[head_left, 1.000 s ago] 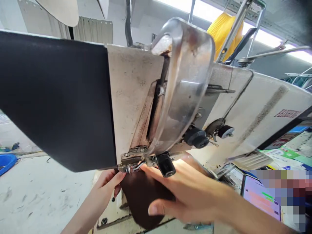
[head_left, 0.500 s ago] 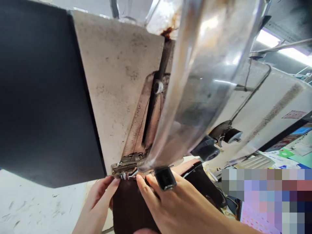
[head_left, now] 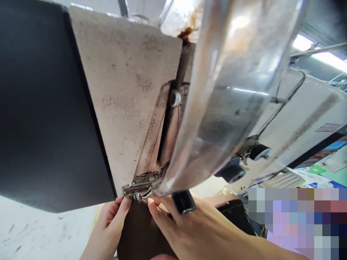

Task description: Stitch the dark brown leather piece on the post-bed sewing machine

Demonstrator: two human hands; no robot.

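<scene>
Far left there's a big black panel [head_left: 48,108] with a bit of pale worktop [head_left: 21,227] showing under it, then the off-white sewing machine [head_left: 121,90], with the metal foot [head_left: 137,196] down at the bottom of it. Left hand [head_left: 110,224] is right beside the foot, thumb and forefinger pinched together on the left edge of the dark brown piece [head_left: 143,231], other fingers curled in underneath. That brown piece lies just below the foot and runs down between the two hands; can't tell if it's cloth or leather, or if the needle is actually in it. Right hand [head_left: 200,227] lies over its other side, fingers pretty flat and a little apart, one fingertip close to the foot, a few partly hidden by the black block [head_left: 183,202]. The clear guard [head_left: 233,90] arches above, with a black knob [head_left: 230,171] to its right and some black material [head_left: 237,216] behind the right wrist. I'd call this the lining-up-and-guiding stage: edge pinched on one side, palm steadying the other. From here it calls for light, even pressure, a straight edge and fingertips clear of the foot, imo.
</scene>
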